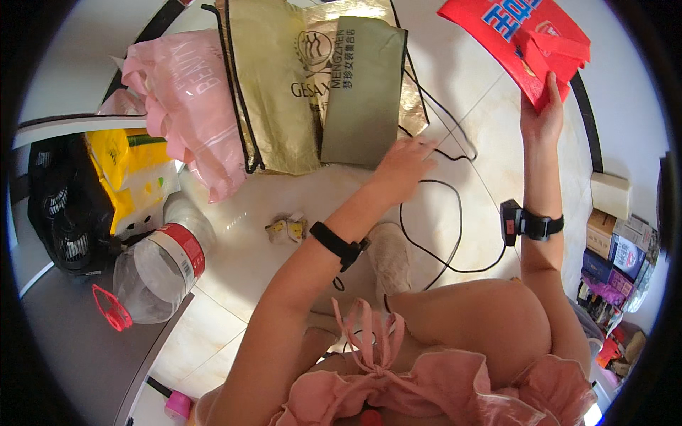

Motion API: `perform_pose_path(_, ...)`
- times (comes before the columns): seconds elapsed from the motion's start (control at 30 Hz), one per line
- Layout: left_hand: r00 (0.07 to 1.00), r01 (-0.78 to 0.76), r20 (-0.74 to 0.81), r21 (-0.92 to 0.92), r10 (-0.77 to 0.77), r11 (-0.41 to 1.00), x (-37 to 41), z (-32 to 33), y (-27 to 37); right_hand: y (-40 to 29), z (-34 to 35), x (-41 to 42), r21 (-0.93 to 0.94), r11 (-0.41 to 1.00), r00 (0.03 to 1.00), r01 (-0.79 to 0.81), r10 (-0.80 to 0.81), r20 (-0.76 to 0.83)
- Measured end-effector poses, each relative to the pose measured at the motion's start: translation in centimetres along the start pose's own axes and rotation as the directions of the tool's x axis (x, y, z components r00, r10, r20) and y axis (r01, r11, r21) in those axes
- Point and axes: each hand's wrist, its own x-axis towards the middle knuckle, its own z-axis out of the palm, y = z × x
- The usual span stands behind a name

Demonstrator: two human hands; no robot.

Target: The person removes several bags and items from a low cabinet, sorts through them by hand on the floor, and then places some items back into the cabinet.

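Note:
My right hand [544, 120] grips the lower corner of a red bag [559, 53], folded flat and bearing blue and white writing, at the top right. My left hand [407, 162] is at the lower right corner of a folded olive-green bag [365, 96]; whether its fingers touch the bag is hard to tell. That bag lies on a larger gold bag [272, 90] with black handles. To the left lies a crumpled pink plastic bag [184, 101], partly against the gold one. Black straps with small devices are around both wrists.
A large clear plastic bottle [154, 277] with a red handle lies at the left, beside a yellow bag [125, 170] and black item [69, 213]. A black cable [461, 213] loops over the tiled floor. Boxes [613, 250] line the right wall. Small yellow-and-white objects [286, 230] lie centre-left.

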Motion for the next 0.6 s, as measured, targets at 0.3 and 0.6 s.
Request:
perform_pose_path(0.3, 0.901, 0.429, -0.021, 0.195, -0.433, 0.882, -3.0, -1.0, -5.3, 1.6, -1.0, -1.9, -0.154, 0.988, 0.999, 0.004, 0.002, 0.037)
perform_pose_path(0.6, 0.651, 0.438, -0.58, -0.24, -0.489, 0.867, -5.0, -5.0, -4.6, 2.0, -0.5, -2.4, -0.302, 0.952, 0.998, 0.052, -0.04, 0.048)
